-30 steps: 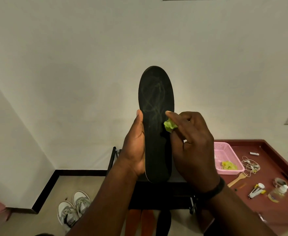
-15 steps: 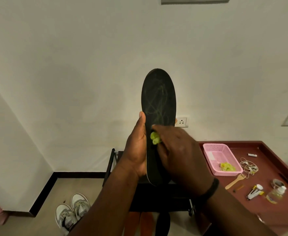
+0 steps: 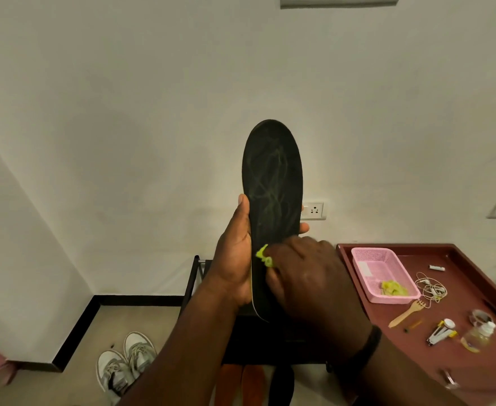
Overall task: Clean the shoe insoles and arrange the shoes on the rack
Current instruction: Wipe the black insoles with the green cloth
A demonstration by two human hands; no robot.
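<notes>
No writing can be read. One black insole is held upright before the wall, gripped at its left edge by the left hand. A green wad is pinched against it by the right hand. Two grey sneakers are seen on the floor at near left; one pink basket sits on the worktop at right.

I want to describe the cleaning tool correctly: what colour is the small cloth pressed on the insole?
Bright yellow-green cloth, against the black insole; head view, the only one.
</notes>
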